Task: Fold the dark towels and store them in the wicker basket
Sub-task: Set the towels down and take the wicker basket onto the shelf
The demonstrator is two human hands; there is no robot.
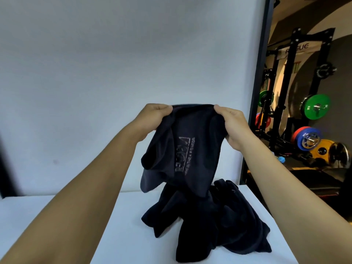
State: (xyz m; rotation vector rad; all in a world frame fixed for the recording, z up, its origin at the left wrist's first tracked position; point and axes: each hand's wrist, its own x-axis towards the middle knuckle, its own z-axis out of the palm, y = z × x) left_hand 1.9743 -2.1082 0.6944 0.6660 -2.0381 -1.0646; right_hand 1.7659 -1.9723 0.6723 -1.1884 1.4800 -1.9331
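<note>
a white table [76,225] carries a heap [205,221] of dark towels near its right edge. above the heap hangs one towel [182,149] with a logo, its top edge pinched by the left hand [152,119] and right hand [233,126], fingers curled round the cloth. the basket is out of view.

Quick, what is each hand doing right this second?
Left hand: closed, pinching the top edge of the dark towel held up above the table.
Right hand: closed, gripping the same towel's other top corner.
</note>
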